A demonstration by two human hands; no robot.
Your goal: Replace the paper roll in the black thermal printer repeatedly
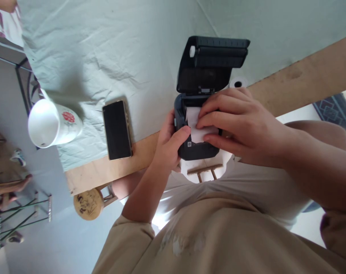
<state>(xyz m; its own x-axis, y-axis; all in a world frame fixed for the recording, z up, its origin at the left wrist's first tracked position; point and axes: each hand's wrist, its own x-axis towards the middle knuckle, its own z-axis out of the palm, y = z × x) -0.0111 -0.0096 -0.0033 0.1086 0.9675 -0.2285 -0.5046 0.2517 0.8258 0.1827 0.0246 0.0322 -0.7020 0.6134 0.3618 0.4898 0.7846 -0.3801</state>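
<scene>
Between both hands, a small dark printer (196, 148) sits at the counter (127, 160) edge, lid raised. Left hand (170, 142) grips the printer's side, thumb on the white paper (196, 131); right hand (238, 121) lies flat over that paper, fingers pressing it. Just beyond the right hand stands a paper roll (238, 82); left of the hands lie a phone (117, 129) and a white mug (51, 123).

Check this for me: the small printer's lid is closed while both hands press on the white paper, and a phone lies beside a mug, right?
Not quite. The head view shows the printer's lid open, hinged upward. Both hands, left hand and right hand, are on the white paper; the phone lies beside the mug.
</scene>
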